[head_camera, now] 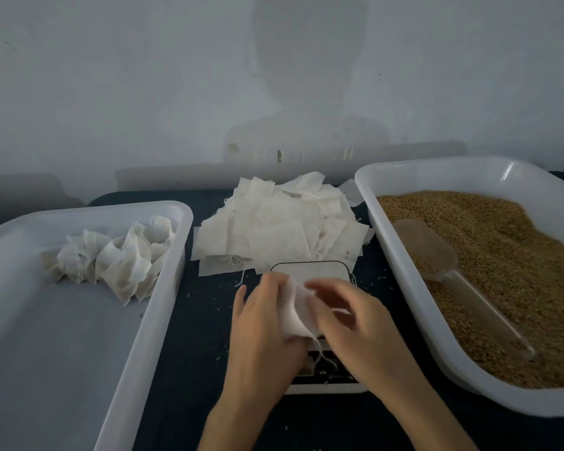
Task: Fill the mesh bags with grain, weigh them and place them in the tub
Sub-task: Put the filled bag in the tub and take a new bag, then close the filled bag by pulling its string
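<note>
Dark tabletop (192,320) carries a scale (310,271), above which both hands meet. Left hand (261,333) and right hand (349,323) pinch one white mesh bag (298,315) between them, the grain tub (404,255) just beyond the right hand and the tub of filled bags (157,304) beyond the left.

White mesh bags (280,222), golden-brown grain (502,255), white tubs (163,288), dark tabletop (192,369)

Soft cloth, shiny plastic, rough grain

The mesh bags (280,229) are thin white cloth with loose threads. Both tubs (137,336) are smooth, shiny white plastic. The grain (508,255) looks rough and brown. The scoop (437,255) is see-through plastic.
</note>
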A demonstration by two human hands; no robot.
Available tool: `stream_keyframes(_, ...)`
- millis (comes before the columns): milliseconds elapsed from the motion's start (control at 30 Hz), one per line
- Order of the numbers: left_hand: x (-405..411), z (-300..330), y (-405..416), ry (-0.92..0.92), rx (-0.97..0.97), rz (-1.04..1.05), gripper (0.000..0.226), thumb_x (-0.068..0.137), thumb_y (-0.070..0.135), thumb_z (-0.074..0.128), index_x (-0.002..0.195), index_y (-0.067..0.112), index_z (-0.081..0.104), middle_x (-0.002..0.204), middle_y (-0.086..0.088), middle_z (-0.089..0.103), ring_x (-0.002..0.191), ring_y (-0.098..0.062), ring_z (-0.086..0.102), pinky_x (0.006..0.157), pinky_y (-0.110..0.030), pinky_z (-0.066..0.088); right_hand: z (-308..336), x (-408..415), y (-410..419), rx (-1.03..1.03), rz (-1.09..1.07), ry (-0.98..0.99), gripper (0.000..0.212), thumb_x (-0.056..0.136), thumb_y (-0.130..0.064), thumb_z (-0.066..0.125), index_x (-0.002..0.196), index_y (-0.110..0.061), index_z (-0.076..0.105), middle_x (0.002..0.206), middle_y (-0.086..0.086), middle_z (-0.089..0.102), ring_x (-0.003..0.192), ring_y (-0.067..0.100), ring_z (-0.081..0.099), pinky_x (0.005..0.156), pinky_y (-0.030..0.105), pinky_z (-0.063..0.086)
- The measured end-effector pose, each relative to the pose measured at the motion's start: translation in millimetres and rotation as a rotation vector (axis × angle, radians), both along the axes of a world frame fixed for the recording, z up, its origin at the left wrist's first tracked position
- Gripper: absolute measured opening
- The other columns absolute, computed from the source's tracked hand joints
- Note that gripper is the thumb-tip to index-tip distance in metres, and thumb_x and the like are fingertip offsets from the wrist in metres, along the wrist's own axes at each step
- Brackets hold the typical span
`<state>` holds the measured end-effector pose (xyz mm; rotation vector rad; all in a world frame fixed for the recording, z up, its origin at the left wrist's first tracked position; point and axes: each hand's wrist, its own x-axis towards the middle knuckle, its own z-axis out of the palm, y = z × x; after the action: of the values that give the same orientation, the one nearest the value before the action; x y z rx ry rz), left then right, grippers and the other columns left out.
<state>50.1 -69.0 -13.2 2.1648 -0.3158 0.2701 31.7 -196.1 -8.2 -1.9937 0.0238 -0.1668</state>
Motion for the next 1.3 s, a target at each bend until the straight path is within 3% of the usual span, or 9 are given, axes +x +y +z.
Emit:
stream_keyframes(100, 10, 1, 12, 0.095, -0.224, 0.183, 0.038, 0.076, 0.003, 0.063, 0.083, 0.036, 0.046, 0.083, 0.017, 0.058, 0.068, -0.007, 0.058, 0.057, -0.028, 0.054, -21, 15, 2, -0.089, -0.098, 0.055, 0.044, 0.1, -0.034, 0.038, 0.142, -0.021, 0.04, 0.138, -0.01, 0.046, 0.119, -0.008, 0.044, 0.093, 0.005, 0.032)
stream_keyframes(267, 16, 8, 29, 0.083, -0.32, 0.243, 0.036, 0.067, 0.02, 0.066, 0.084, 0.045, 0.046, 0.081, 0.021, 0.06, 0.063, -0.003, 0.057, 0.053, -0.032, 0.049, -46, 46, 39, -0.721, 0.018, 0.162, 0.056, 0.103, -0.036, 0.014, 0.15, -0.008, 0.018, 0.157, 0.01, 0.015, 0.145, 0.022, 0.009, 0.12, 0.036, 0.01)
stream_keyframes(367, 18, 11, 35, 0.066, -0.337, 0.236, 0.036, 0.063, 0.019, 0.065, 0.084, 0.043, 0.048, 0.079, 0.014, 0.061, 0.063, -0.008, 0.059, 0.054, -0.033, 0.053, -43, 57, 66, -0.717, 0.247, 0.028, 0.043, 0.099, -0.02, 0.023, 0.134, -0.003, 0.041, 0.137, 0.017, 0.038, 0.131, 0.027, 0.033, 0.11, 0.038, 0.028)
stream_keyframes(500, 19, 15, 38, -0.017, -0.381, 0.231, 0.033, 0.063, 0.019, 0.067, 0.083, 0.038, 0.049, 0.078, 0.016, 0.059, 0.063, -0.002, 0.058, 0.05, -0.015, 0.047, -6, 51, 68, 0.009, 0.332, 0.014, 0.021, 0.094, -0.003, 0.046, 0.108, -0.003, 0.062, 0.11, 0.002, 0.061, 0.098, 0.012, 0.054, 0.09, 0.029, 0.046)
stream_keyframes(633, 26, 17, 28, -0.008, -0.372, 0.158, 0.033, 0.069, 0.019, 0.072, 0.084, 0.035, 0.047, 0.078, 0.017, 0.058, 0.064, -0.002, 0.056, 0.053, -0.013, 0.047, 36, 35, 18, -0.124, 0.061, -0.246, 0.029, 0.097, -0.014, 0.048, 0.122, -0.02, 0.061, 0.116, -0.011, 0.061, 0.102, -0.008, 0.055, 0.087, 0.009, 0.047)
stream_keyframes(700, 33, 18, 12, 0.015, -0.351, 0.054, 0.04, 0.073, 0.003, 0.073, 0.085, 0.031, 0.047, 0.08, 0.019, 0.058, 0.066, 0.0, 0.057, 0.051, -0.011, 0.046, 63, 22, -29, -0.368, -0.126, -0.408, 0.025, 0.092, -0.023, 0.053, 0.113, -0.023, 0.067, 0.098, -0.015, 0.065, 0.082, -0.012, 0.06, 0.063, 0.007, 0.05)
stream_keyframes(800, 41, 25, -20, 0.046, -0.318, -0.109, 0.044, 0.074, -0.004, 0.07, 0.088, 0.029, 0.045, 0.08, 0.021, 0.056, 0.069, 0.004, 0.057, 0.048, -0.007, 0.043, 88, 17, -105, -0.912, -0.328, -0.01, 0.025, 0.09, -0.044, 0.052, 0.093, -0.025, 0.068, 0.08, -0.01, 0.065, 0.066, 0.003, 0.058, 0.054, 0.021, 0.046)
stream_keyframes(933, 43, 29, -56, 0.079, -0.301, -0.279, 0.038, 0.075, -0.005, 0.066, 0.088, 0.023, 0.042, 0.074, 0.017, 0.051, 0.063, 0.004, 0.05, 0.05, -0.01, 0.041, 65, 22, -140, -1.205, -0.072, 0.721, 0.039, 0.086, -0.057, 0.056, 0.068, -0.023, 0.047, 0.072, -0.006, 0.053, 0.063, 0.009, 0.051, 0.057, 0.025, 0.042)
stream_keyframes(1300, 36, 24, -66, 0.117, -0.253, -0.356, 0.031, 0.078, 0.014, 0.071, 0.089, 0.025, 0.044, 0.079, 0.0, 0.054, 0.063, -0.001, 0.05, 0.053, -0.013, 0.044, 106, 22, -196, -1.188, -0.1, 0.603, 0.036, 0.091, -0.056, 0.045, 0.085, -0.025, 0.063, 0.085, -0.005, 0.066, 0.073, 0.009, 0.063, 0.062, 0.021, 0.048)
